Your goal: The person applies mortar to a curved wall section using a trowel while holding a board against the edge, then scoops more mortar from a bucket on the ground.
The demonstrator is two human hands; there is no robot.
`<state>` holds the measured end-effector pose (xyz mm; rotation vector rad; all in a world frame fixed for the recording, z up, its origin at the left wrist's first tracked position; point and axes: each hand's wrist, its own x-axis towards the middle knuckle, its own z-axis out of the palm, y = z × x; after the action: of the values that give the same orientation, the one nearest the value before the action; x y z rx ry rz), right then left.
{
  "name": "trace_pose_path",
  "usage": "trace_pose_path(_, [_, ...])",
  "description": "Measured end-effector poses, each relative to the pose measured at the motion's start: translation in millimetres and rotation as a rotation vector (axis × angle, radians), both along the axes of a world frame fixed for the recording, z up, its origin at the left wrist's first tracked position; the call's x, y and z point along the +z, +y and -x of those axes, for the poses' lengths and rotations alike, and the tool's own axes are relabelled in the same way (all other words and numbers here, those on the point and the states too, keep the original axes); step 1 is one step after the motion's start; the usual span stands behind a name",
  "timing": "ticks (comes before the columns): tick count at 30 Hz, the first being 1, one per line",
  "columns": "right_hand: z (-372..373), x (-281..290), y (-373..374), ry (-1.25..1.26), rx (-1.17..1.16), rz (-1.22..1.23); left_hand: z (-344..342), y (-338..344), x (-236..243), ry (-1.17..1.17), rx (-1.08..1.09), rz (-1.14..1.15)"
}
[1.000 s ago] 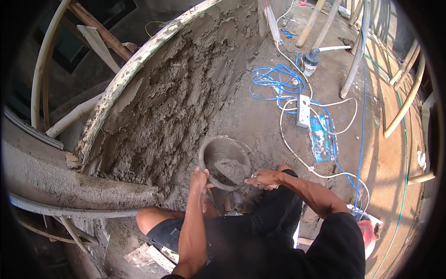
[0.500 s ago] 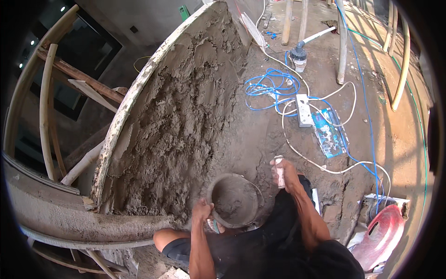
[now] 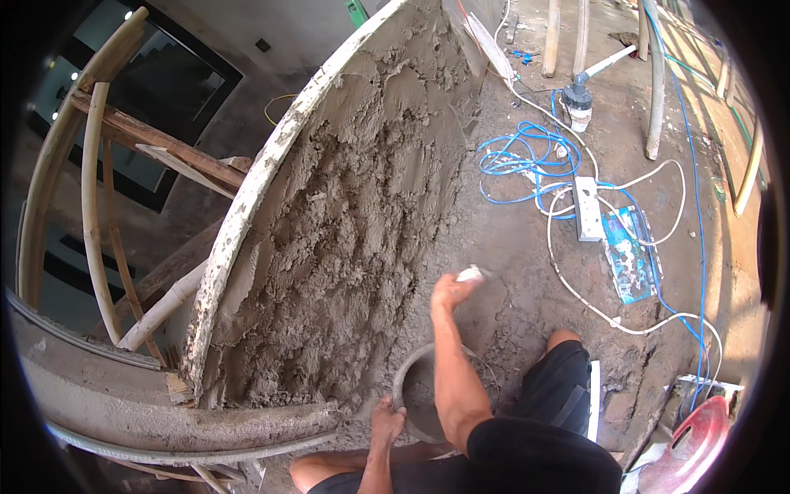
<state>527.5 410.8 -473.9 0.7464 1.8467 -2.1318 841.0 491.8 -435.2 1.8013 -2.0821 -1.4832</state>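
1. From my end, the bucket (image 3: 399, 380) sits low in front of the person, just beside the foot of the mortar face (image 3: 329, 239); my guess is it is kept there so the rough surface and the body are both within easy reach.
2. I see the left hand (image 3: 387, 420) clamped over the near-left rim, fingers curled round it, probably to steady the bucket.
3. The right hand (image 3: 455, 290) is closed in a fist on the white handle of a tool (image 3: 470, 273), out beyond the bucket and over the floor (image 3: 514, 305). Its far end is blurred, so I can't tell whether it carries anything.
4. Inside the bucket I make out grey walls and a dark interior; the right forearm crosses its mouth, so I can't judge how full it is. A thin bail loops out on the right side.
5. Farther off, the power strip (image 3: 587, 210) lies among cables (image 3: 527, 156), beside a spattered blue sheet (image 3: 629, 255), perhaps set aside from the bucket's wet contents.
6. At the lower right I have a red plastic piece (image 3: 699, 432) with a slot; whether it holds anything, I can't tell.
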Motion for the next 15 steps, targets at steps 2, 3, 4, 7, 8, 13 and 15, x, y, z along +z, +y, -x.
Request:
trace_pose_path(2, [-53.2, 28.1, -79.5, 0.051, 0.391, 0.176, -42.3, -26.1, -60.2, 0.033, -0.105, 0.2])
trace_pose_path(3, [-129.2, 94.1, -72.0, 0.074, 0.546, 0.315, -100.9, -46.8, -67.6, 0.036, -0.054, 0.363])
trace_pose_path(4, [-143.8, 95.0, -32.3, 0.134, 0.609, 0.305, -31.5, -23.4, -23.2, 0.139, 0.078, -0.099])
trace_pose_path(7, [-210.1, 145.7, 33.2, 0.095, 0.793, 0.659, -58.7, -38.5, -27.2, -0.021, -0.084, -0.004])
trace_pose_path(8, [-204.1, 129.4, 47.4, 0.007, 0.802, 0.756, -38.2, -32.0, -17.1, -0.087, -0.194, 0.22])
trace_pose_path(13, [-105.5, 53.7, 74.3, -0.29, 0.646, 0.753, -7.1, -26.0, 16.8, -0.181, -0.102, 0.172])
trace_pose_path(15, [-75.1, 4.4, 56.2, -0.4, 0.582, 0.808, -38.5, -38.7, -16.1, -0.145, -0.189, 0.32])
